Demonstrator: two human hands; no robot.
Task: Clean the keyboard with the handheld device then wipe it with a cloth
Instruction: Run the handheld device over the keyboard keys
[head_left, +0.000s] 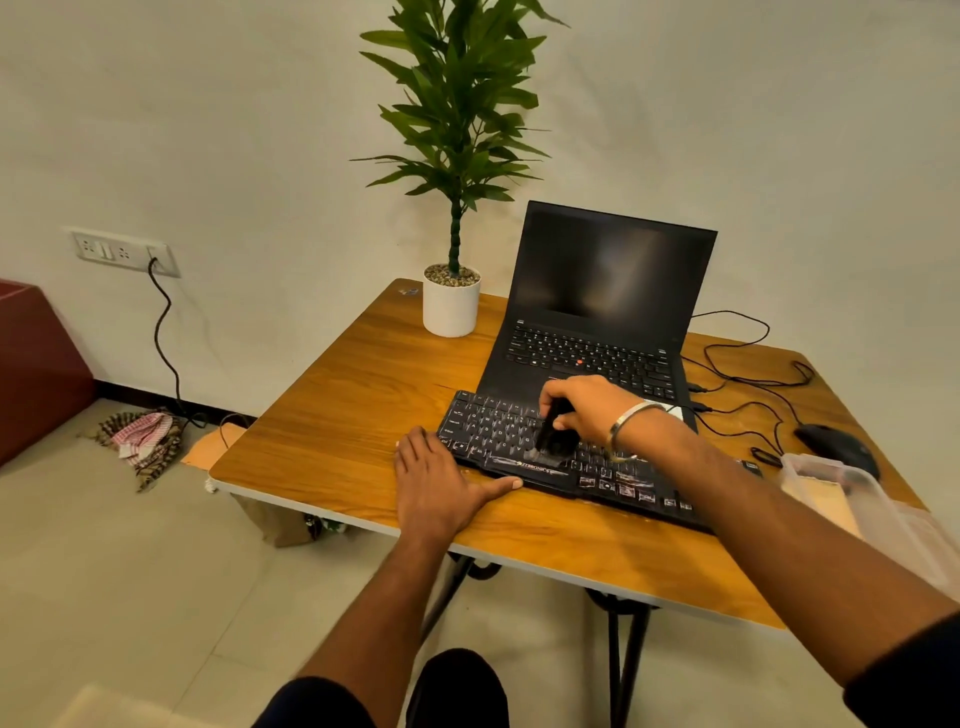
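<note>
1. The black rectangular keyboard (566, 460) lies aslant on the wood-grain bench (353, 395), its near long side close to the bench's near edge, its far side touching the front of one open black laptop (597, 322).
2. The right hand (587, 410) grips the black handheld cleaning device (556, 434); its fingers are curled round the handle, and the device's lower end rests on the keys near the keyboard's middle.
3. The left hand (436, 483) lies flat on the bench with fingers straight and spread, thumb along the keyboard's near left edge, holding nothing.
4. Bare bench surface stretches left of the keyboard to the left edge.
5. One white pot holding a green plant (451, 306) stands at the far corner.
6. One black mouse (836, 444) and one clear plastic box (852, 499) sit at the right edge, with black cables (743, 374) looping behind.
7. One checked cloth (143, 434) lies crumpled on the floor by the wall.
</note>
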